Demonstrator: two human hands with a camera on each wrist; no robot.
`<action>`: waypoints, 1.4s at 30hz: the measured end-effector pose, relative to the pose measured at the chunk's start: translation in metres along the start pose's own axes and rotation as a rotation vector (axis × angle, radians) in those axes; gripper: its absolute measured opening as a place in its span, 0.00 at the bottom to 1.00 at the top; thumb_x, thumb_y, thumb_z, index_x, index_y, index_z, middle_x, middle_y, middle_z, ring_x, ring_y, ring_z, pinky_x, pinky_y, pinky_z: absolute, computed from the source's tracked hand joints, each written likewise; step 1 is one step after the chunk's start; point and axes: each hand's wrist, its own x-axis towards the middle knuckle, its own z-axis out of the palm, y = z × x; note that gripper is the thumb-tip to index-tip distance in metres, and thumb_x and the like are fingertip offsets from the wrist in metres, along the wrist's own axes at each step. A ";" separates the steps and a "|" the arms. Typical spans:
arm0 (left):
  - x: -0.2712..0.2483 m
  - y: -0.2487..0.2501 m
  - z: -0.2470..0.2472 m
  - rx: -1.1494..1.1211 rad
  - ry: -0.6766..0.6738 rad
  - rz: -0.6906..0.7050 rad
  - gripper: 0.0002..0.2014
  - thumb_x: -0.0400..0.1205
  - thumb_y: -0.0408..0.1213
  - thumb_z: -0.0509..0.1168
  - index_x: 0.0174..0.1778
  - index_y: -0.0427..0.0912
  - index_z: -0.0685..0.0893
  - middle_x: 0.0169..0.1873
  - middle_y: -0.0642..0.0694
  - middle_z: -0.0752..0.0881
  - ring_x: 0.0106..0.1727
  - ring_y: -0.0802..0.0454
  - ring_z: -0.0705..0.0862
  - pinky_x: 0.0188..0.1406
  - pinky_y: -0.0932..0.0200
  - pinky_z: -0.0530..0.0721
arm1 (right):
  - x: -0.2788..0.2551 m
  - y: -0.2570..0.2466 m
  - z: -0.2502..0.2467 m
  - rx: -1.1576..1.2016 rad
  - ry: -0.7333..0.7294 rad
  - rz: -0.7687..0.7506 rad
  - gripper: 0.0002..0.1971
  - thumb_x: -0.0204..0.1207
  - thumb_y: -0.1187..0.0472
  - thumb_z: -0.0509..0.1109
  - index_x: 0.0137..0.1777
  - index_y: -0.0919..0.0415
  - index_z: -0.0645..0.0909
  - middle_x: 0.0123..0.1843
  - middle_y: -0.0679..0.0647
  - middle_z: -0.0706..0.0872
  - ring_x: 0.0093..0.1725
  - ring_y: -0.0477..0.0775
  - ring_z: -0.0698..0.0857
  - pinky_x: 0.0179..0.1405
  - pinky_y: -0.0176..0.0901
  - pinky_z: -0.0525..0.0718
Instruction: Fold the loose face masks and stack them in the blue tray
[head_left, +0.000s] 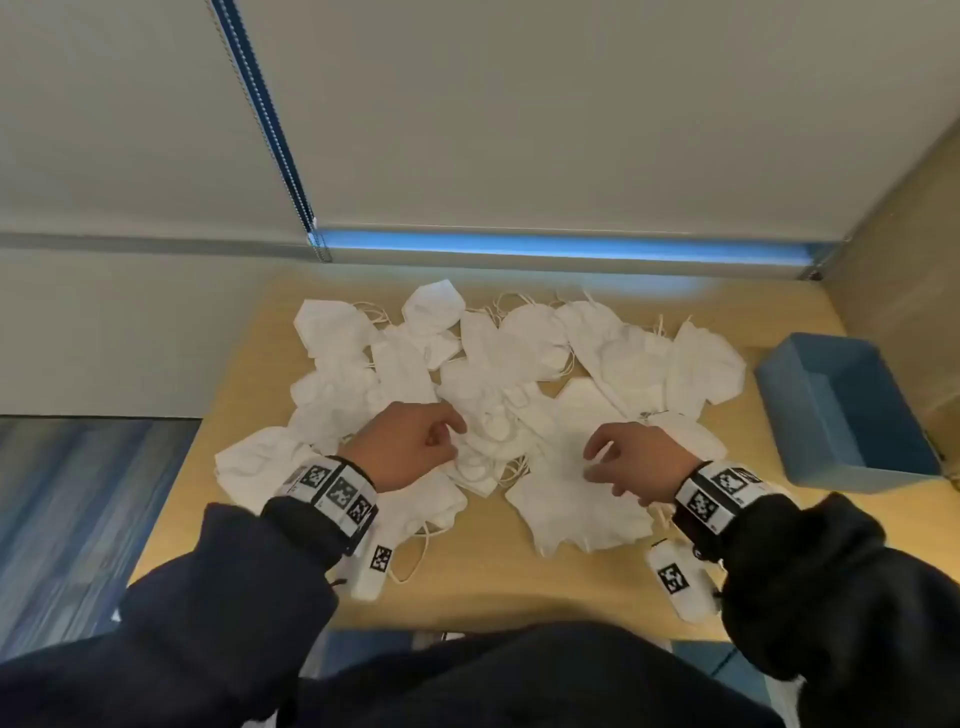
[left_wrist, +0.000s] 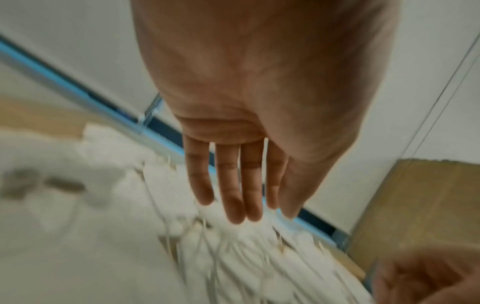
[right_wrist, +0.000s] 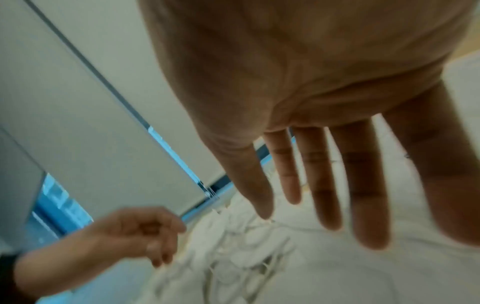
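Several loose white face masks (head_left: 519, 374) lie in a heap across the wooden table (head_left: 467, 592), ear loops tangled. The blue tray (head_left: 857, 472) stands at the table's right edge; nothing shows inside it. My left hand (head_left: 447, 436) hovers over the middle of the heap with relaxed, loosely bent fingers that hold nothing. My right hand (head_left: 602, 467) hovers over a large flat mask (head_left: 571, 509) at the front, fingers spread and holding nothing. The left wrist view shows the left hand (left_wrist: 241, 205) above the masks (left_wrist: 233, 257). The right wrist view shows the right hand (right_wrist: 324, 216) spread above them.
A wall with a lowered blind runs behind the table, with a blue-lit gap (head_left: 561, 244) at its foot. A wood panel (head_left: 904, 249) closes the right side. Blue carpet (head_left: 78, 509) lies left of the table. Bare tabletop runs along the near edge.
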 end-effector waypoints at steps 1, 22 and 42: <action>0.008 0.001 0.009 -0.032 -0.012 0.019 0.13 0.81 0.40 0.74 0.60 0.53 0.87 0.47 0.55 0.89 0.49 0.58 0.87 0.59 0.48 0.86 | 0.008 -0.002 0.005 -0.153 0.002 0.036 0.14 0.75 0.53 0.78 0.59 0.50 0.83 0.57 0.53 0.88 0.50 0.53 0.88 0.44 0.46 0.86; 0.060 -0.003 0.024 0.323 0.069 0.070 0.16 0.79 0.49 0.65 0.61 0.55 0.88 0.53 0.56 0.90 0.52 0.52 0.88 0.50 0.52 0.85 | 0.061 0.036 -0.024 0.040 0.309 0.027 0.17 0.76 0.60 0.74 0.65 0.50 0.83 0.55 0.54 0.88 0.52 0.59 0.85 0.49 0.47 0.81; 0.055 -0.003 -0.027 -0.434 0.389 -0.443 0.28 0.69 0.32 0.84 0.64 0.49 0.85 0.52 0.53 0.90 0.45 0.47 0.92 0.42 0.50 0.90 | 0.086 -0.009 0.030 -0.353 -0.103 -0.321 0.42 0.69 0.40 0.80 0.80 0.53 0.69 0.77 0.53 0.71 0.73 0.57 0.74 0.71 0.53 0.77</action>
